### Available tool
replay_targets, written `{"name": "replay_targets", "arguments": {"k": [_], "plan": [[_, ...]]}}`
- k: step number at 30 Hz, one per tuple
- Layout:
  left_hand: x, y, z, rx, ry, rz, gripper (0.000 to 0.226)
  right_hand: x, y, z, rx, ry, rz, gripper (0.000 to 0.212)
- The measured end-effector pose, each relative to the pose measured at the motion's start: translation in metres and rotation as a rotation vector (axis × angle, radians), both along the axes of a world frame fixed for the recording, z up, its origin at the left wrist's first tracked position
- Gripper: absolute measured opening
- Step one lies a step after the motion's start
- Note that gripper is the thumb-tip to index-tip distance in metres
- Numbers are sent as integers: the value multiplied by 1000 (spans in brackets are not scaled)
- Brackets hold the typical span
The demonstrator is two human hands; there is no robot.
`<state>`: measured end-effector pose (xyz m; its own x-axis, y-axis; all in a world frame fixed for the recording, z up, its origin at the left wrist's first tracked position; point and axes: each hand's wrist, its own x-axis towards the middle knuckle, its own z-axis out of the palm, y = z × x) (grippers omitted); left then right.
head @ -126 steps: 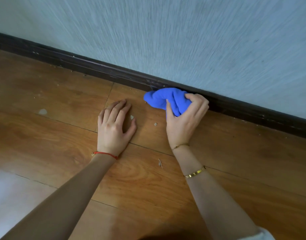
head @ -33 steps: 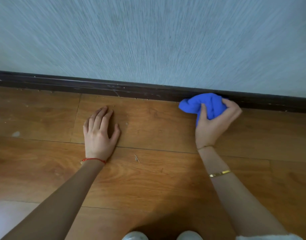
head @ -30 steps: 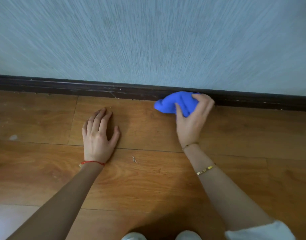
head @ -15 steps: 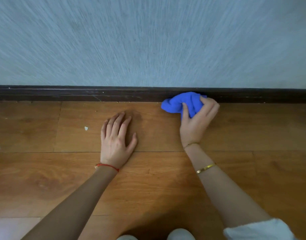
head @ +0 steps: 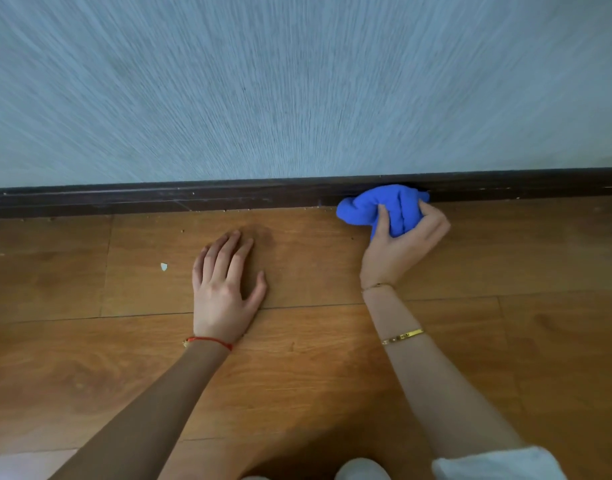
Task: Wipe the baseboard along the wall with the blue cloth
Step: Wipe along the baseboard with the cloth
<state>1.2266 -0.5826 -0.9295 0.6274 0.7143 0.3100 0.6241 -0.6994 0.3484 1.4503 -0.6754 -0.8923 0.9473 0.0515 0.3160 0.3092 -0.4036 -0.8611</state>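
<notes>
Since half a second back, my right hand has slid the blue cloth along the baseboard, away from my left hand, so the gap between the two hands is wider. The cloth bunch now bulges out past my thumb on the left-hand side.

Wood-plank floor carried left hand flat, palm down; small white chip lay left of it; crumbs along far edge.
</notes>
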Motion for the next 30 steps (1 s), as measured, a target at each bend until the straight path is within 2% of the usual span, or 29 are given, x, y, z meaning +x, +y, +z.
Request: {"name": "replay_targets", "arguments": {"k": [4,6,11,17,25,27,30], "plan": [[0,0,-1,2,-5,-1,47,-7,2,1,-85,-71,264,28],[-1,1,-1,4,-8,-5,47,-3,0,0,-110,-108,312,27],[-1,-1,-1,-7,11,0,48,23,-23,3,-60,-86,121,32],[-1,1,-1,4,2,-1,48,-17,12,7,-33,-42,301,35],[0,1,-3,17,-2,7,47,11,-13,0,-19,-1,64,36],[1,0,-3,12,-2,6,47,6,-8,-2,-31,-46,85,34],[1,0,-3,11,-2,3,47,-12,6,-2,-71,-90,243,32]]}}
